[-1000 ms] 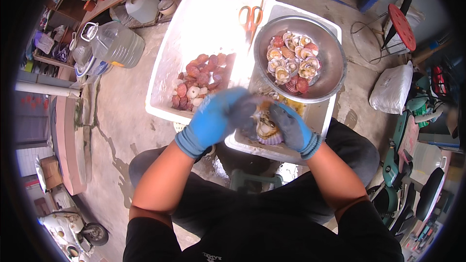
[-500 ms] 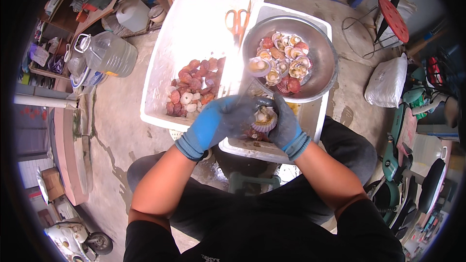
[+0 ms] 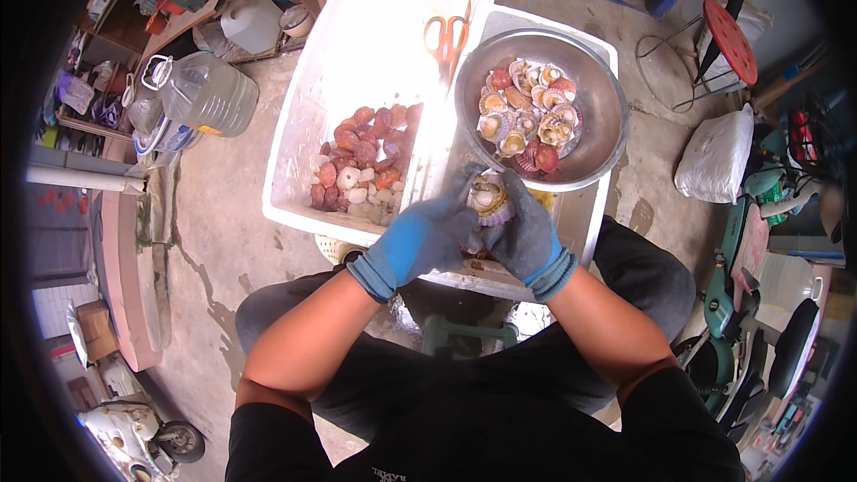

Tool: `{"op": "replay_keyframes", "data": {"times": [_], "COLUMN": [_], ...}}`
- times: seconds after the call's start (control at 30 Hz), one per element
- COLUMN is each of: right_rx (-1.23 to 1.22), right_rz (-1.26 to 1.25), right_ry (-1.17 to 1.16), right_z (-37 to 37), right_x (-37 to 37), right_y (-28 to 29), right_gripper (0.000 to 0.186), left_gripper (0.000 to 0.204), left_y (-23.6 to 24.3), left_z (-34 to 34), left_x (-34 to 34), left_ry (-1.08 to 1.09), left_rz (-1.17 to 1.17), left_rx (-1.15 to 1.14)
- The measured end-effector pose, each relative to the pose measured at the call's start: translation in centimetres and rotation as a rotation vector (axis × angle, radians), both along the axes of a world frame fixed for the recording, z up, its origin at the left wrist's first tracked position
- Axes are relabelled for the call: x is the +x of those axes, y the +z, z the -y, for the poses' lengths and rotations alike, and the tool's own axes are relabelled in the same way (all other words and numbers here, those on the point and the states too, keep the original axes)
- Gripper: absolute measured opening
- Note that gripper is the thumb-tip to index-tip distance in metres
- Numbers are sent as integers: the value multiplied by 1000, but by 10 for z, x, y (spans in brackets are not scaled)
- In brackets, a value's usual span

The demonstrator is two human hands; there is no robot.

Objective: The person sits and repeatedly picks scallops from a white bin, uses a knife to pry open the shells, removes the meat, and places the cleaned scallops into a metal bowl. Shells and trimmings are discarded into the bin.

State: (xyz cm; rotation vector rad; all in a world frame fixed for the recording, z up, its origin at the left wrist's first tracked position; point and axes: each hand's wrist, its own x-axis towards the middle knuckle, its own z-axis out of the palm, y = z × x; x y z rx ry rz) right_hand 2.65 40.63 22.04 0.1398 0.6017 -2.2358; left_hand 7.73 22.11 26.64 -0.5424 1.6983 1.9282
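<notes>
My right hand (image 3: 527, 232), in a blue and grey coated work glove, grips an opened scallop (image 3: 489, 196) over the near end of the white foam box's lid or tray (image 3: 571, 236). The scallop's pale flesh faces up, and its ribbed purplish edge shows below. My left hand (image 3: 428, 236), gloved the same way, is at the scallop's left side. Its fingers are blurred, so what they hold cannot be made out. Just beyond my hands stands a steel bowl (image 3: 603, 116) with several opened scallops (image 3: 527, 107) heaped inside.
Left of the bowl, a white foam box (image 3: 290, 161) contains reddish closed scallops (image 3: 366, 147). Orange-handled scissors (image 3: 445, 40) lie at its right edge. A water jug (image 3: 210, 94) stands left; a red stool (image 3: 730, 40), a white sack (image 3: 714, 153) and a green scooter (image 3: 728, 259) are right.
The blurred shell at the bowl's left side now rests among the others. My left hand has shifted right and slightly down; the scallop in my right hand is held slightly higher. The view has shifted slightly.
</notes>
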Motion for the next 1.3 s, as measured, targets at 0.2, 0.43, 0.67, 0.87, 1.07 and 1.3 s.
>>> {"op": "replay_keyframes", "data": {"times": [0.2, 0.43, 0.67, 0.87, 1.07, 1.3], "right_rx": [143, 241, 526, 146, 158, 497], "right_rz": [-93, -338, -602, -3, -28, -191], "right_ry": [-122, -54, -36, -63, 18, -16], "right_z": [2, 3, -1, 6, 1, -20], "right_x": [-11, -3, 5, 6, 6, -3], "right_y": [-5, -7, -2, -25, -13, -16], "right_gripper": [48, 51, 51, 49, 49, 51], "left_gripper": [31, 20, 16, 11, 19, 32], "left_y": [8, -12, -29, -39, -59, -60], "left_z": [3, 7, 11, -1, 8, 36], "left_x": [7, 9, 12, 12, 7, 1], "left_ry": [-254, -336, -439, -390, -317, -607], "left_rz": [-421, -650, -660, -529, -505, -457], "left_rx": [-514, -774, -1019, -1199, -1077, -1003]}}
